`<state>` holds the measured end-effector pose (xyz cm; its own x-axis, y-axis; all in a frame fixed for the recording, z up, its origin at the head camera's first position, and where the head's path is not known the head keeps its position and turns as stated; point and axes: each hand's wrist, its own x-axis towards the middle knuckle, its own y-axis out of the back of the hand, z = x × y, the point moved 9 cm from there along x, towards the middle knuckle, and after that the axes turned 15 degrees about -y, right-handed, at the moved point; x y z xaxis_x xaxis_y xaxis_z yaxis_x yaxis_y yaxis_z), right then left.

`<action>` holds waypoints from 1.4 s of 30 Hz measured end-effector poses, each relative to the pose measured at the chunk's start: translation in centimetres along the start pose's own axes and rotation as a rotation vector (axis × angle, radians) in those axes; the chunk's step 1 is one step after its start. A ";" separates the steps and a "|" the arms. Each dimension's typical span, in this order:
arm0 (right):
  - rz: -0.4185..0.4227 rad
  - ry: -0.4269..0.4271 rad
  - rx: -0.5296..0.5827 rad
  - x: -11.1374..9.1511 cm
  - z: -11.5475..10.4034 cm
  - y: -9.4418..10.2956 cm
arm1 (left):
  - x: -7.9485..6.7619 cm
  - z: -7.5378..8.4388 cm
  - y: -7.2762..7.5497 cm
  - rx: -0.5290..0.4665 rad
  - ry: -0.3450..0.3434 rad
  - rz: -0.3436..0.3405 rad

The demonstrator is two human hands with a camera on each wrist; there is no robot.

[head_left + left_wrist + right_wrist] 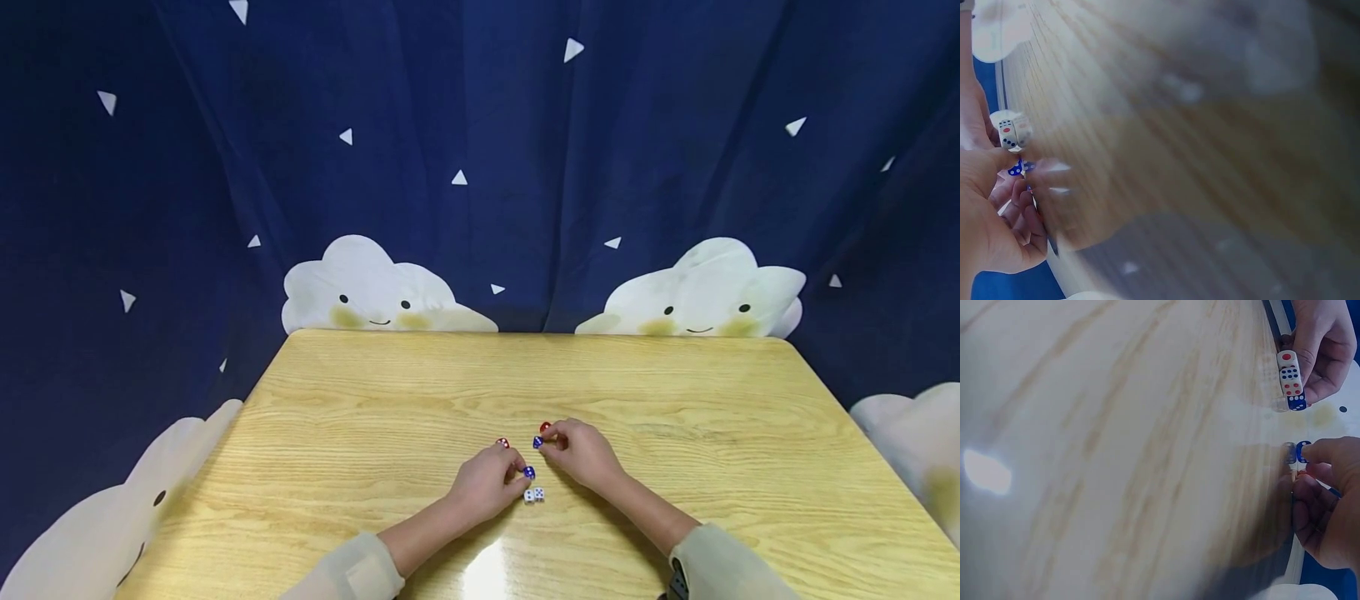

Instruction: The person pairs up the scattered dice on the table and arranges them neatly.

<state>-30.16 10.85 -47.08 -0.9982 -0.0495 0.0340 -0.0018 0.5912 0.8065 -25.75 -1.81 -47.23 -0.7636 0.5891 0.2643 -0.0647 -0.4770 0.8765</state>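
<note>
Between thumb and fingertips, my left hand (pixel 487 482) pinches a blue die (pixel 529 472) low over the wooden table. Two white dice (pixel 534 495) sit side by side just in front of its thumb, nearer to me. Slightly farther out, my right hand (pixel 583 452) holds another blue die (pixel 537 442) at its fingertips, also shown as a blue die (pixel 1302 452) in the right wrist view. Beyond the left fingers lies a red die (pixel 502 443), partly covered by them. A second red die (pixel 545 427) peeks out behind the right fingers.
The wooden tabletop (pixel 375 400) stretches out on every side of the dice. A dark blue curtain (pixel 510 167) with white triangles and smiling clouds hangs behind the table and along both its sides. Light glares off the table near the left forearm.
</note>
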 end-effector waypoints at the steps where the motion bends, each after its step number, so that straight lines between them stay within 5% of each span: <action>1: -0.001 0.002 -0.001 0.0 0.0 0.0 | 0.0 0.0 0.0 0.000 0.000 -0.001; 42: -0.094 0.146 0.062 -2.4 0.2 0.8 | 0.1 -0.2 -0.3 -0.014 0.007 -0.027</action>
<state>-27.79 11.56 -46.65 -0.9740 -0.2211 0.0490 -0.1034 0.6268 0.7723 -25.90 -1.72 -47.55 -0.7661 0.5971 0.2381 -0.0936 -0.4701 0.8776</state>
